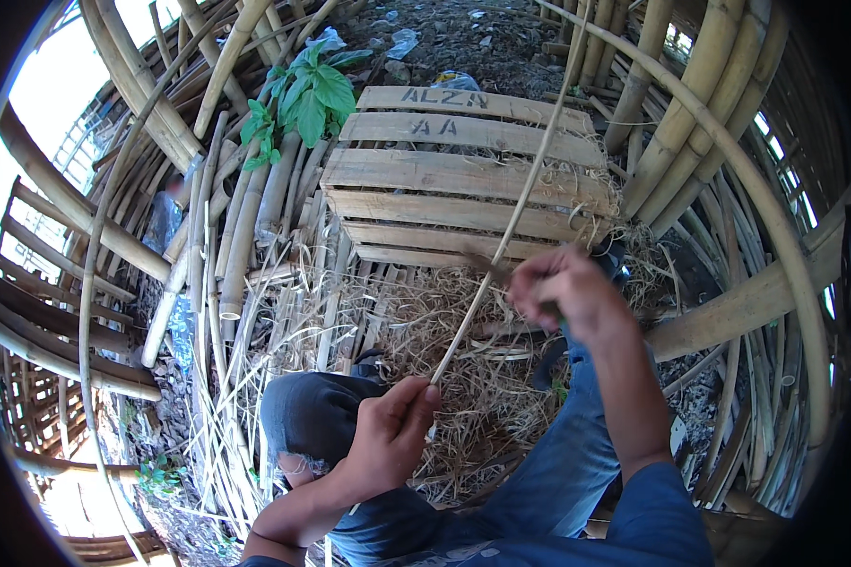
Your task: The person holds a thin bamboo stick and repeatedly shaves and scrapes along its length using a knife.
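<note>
My left hand [394,427] is closed round the lower end of a long, thin bamboo strip [511,231], thumb on top, above my left knee. The strip slants up and away to the right, past the top edge of the view. Further along it, my right hand [563,288] has its fingers curled round what looks like a knife [487,265]. The short dark blade is smeared by motion and crosses the strip; whether it touches cannot be seen. The knife's handle is hidden in my fingers.
A slatted wooden crate [444,170] stands ahead. Curly bamboo shavings [473,378] cover the ground between my legs. Cut bamboo poles [246,236] and a green leafy plant [314,99] are at left. Thick bamboo poles [700,104] rise at right, with a bent pole arching there.
</note>
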`<act>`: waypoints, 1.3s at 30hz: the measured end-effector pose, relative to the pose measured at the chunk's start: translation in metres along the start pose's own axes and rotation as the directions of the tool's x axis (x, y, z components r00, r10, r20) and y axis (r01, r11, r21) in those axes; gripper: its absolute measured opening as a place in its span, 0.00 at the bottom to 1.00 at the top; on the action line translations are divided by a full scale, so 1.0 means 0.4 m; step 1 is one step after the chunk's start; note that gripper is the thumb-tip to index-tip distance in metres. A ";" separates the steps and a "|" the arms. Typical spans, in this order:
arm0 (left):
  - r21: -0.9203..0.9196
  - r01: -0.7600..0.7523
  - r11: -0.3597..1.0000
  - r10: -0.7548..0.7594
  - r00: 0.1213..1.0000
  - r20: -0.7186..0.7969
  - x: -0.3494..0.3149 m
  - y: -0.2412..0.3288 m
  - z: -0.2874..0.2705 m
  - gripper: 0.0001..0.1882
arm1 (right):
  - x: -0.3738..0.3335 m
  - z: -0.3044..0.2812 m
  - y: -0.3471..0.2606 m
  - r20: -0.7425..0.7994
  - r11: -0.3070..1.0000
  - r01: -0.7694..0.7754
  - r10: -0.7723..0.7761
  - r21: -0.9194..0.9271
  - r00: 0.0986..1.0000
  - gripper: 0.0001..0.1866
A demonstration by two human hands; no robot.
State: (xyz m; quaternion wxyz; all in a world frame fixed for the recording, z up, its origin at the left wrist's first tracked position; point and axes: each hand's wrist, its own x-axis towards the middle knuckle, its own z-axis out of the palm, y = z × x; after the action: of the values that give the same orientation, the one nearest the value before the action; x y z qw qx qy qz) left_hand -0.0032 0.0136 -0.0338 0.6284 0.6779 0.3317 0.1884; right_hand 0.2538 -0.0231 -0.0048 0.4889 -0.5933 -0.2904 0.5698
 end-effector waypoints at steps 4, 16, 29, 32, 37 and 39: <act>0.033 -0.007 0.999 0.006 0.999 0.036 -0.006 0.001 0.007 0.09 | 0.004 -0.101 -0.002 -0.230 0.982 0.185 -0.172 0.035 0.958 0.07; 0.046 -0.073 0.996 0.074 0.997 -0.021 -0.004 -0.023 0.003 0.07 | 0.008 -0.010 0.014 0.055 1.000 -0.019 0.018 0.009 0.998 0.08; 0.082 -0.102 0.991 0.107 0.993 -0.050 0.001 -0.022 0.012 0.06 | -0.002 0.003 0.021 0.090 0.997 -0.016 0.009 0.082 0.996 0.06; 0.064 -0.098 0.993 0.101 0.994 -0.043 -0.003 -0.022 0.008 0.06 | 0.004 -0.027 0.010 0.022 0.998 0.047 -0.048 0.041 0.999 0.06; 0.120 -0.014 0.993 0.013 1.000 0.010 -0.005 0.000 0.009 0.11 | 0.003 -0.041 0.023 -0.035 0.996 0.055 -0.052 0.070 0.998 0.04; 0.123 -0.031 0.992 0.030 1.000 0.009 -0.007 -0.002 0.003 0.11 | -0.008 0.018 0.021 0.057 0.999 -0.019 0.016 0.051 0.998 0.05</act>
State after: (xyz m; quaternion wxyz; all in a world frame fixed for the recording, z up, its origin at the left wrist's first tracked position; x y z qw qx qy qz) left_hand -0.0044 0.0110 -0.0342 0.5837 0.7210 0.3301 0.1745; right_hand 0.2444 -0.0270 -0.0102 0.4904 -0.5668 -0.2842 0.5979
